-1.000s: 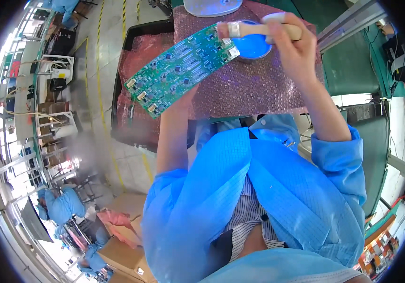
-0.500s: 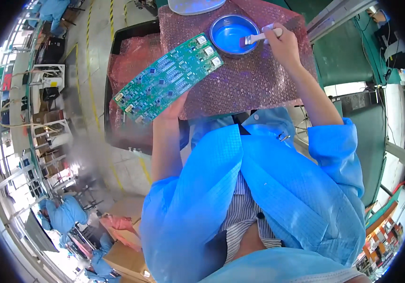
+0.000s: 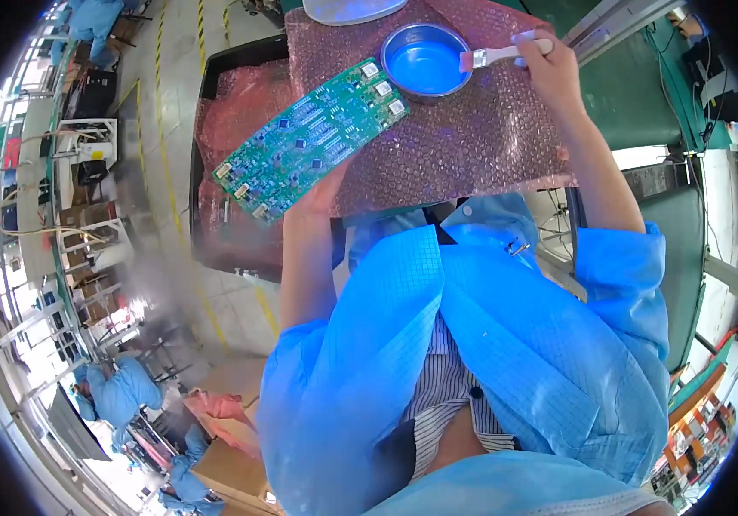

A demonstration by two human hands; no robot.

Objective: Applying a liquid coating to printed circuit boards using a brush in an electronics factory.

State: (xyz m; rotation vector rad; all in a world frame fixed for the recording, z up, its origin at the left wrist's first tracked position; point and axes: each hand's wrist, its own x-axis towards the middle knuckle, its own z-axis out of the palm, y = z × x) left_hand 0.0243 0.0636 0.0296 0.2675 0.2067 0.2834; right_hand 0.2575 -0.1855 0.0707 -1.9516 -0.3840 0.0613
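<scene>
A long green circuit board [image 3: 313, 142] lies tilted across my left hand [image 3: 322, 191], which grips it from below near its lower edge; most of those fingers are hidden beneath it. Three white square parts sit at the board's far right end. My right hand [image 3: 552, 73] is closed round the pale handle of a flat paintbrush [image 3: 498, 56]. The brush's pinkish bristles point left, at the right rim of a round metal bowl [image 3: 393, 79]. Blue-looking liquid [image 3: 427, 69] shows in the bowl.
Pink bubble wrap [image 3: 464, 159] covers the work surface under the bowl. A white dish [image 3: 353, 10] stands at the far edge. Left of it is a black tray [image 3: 206, 172] lined with pink bubble wrap. A metal rail [image 3: 623, 30] runs at the far right. Co-workers in blue sit far left.
My right hand has moved right with the paintbrush, taking the bristles from over the liquid to the bowl's right rim. The circuit board has shifted and turned slightly in my left hand.
</scene>
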